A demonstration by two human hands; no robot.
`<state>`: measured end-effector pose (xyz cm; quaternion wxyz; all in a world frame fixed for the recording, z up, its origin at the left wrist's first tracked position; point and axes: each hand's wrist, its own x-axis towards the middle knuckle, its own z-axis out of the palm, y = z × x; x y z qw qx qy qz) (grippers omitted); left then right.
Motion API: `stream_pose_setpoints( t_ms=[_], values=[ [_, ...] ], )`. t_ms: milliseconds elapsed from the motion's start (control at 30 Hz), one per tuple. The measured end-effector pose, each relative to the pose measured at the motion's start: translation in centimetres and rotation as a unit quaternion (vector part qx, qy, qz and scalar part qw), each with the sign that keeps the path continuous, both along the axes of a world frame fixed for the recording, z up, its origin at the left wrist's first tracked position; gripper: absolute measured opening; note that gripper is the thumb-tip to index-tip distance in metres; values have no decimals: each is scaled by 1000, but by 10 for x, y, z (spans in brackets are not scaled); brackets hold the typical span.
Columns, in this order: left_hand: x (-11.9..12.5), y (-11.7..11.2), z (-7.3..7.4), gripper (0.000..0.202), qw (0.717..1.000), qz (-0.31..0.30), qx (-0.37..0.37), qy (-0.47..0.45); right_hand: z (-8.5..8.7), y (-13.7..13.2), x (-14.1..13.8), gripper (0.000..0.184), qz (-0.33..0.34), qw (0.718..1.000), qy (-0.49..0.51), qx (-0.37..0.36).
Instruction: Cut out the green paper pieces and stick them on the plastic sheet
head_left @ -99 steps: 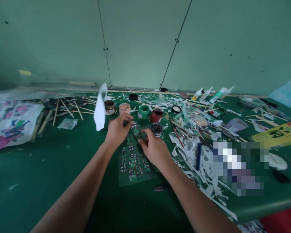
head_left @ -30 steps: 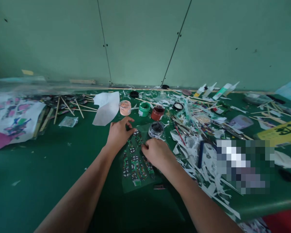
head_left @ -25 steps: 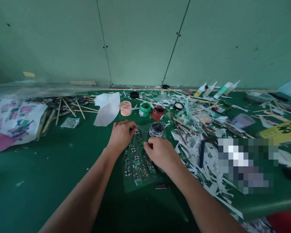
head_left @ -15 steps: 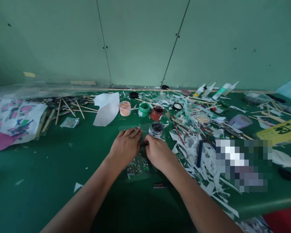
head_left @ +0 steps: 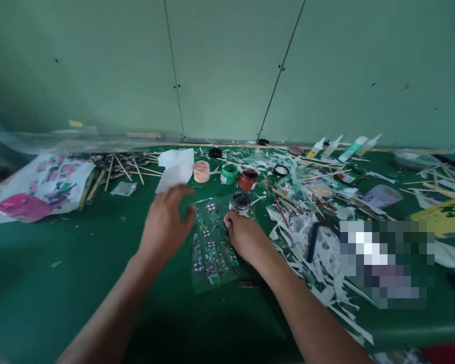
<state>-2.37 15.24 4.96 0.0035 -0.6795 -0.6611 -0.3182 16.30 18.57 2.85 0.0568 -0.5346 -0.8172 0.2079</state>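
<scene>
A clear sheet with small patterned green, black and white cut-outs (head_left: 211, 244) lies flat on the green table (head_left: 79, 253). My right hand (head_left: 245, 237) rests on the sheet's right edge, fingers curled and pressing it down. My left hand (head_left: 164, 224) hovers blurred just left of the sheet, fingers apart and holding nothing. A black paint jar (head_left: 240, 202) stands just beyond my right hand.
Pink (head_left: 201, 171), green (head_left: 229, 173) and red (head_left: 248, 179) paint jars stand behind the sheet. White paper (head_left: 174, 169) lies at back left. Wooden sticks (head_left: 123, 169) and a printed sheet (head_left: 41, 187) sit at left. Paper scraps, tools and glue tubes (head_left: 341, 146) crowd the right.
My left hand has lifted off the cut-out sheet and swung left. The right hand stays on the sheet's right edge. The view has shifted slightly left.
</scene>
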Motion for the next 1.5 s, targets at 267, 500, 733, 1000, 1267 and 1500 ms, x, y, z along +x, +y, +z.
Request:
stream_pose_setpoints(
  t_ms=[267,500,733,1000,1267,1500],
  values=[
    [-51,83,11,68,954,250,-67,-151,5,-15,-12,27,-4,996,-67,61],
    [-19,1,23,24,982,169,11,-90,1,-16,-14,33,-2,991,-84,105],
    [-14,-109,-8,24,989,50,118,79,15,-21,-2,39,15,989,-74,129],
    [-38,-163,-42,39,987,-36,1,154,-7,-67,70,33,66,979,50,188],
    [-59,-177,-58,31,989,29,31,138,-32,-87,36,40,46,969,-35,240],
    [-37,-174,-58,27,988,18,25,151,-26,-95,37,38,20,953,37,299]
  ],
)
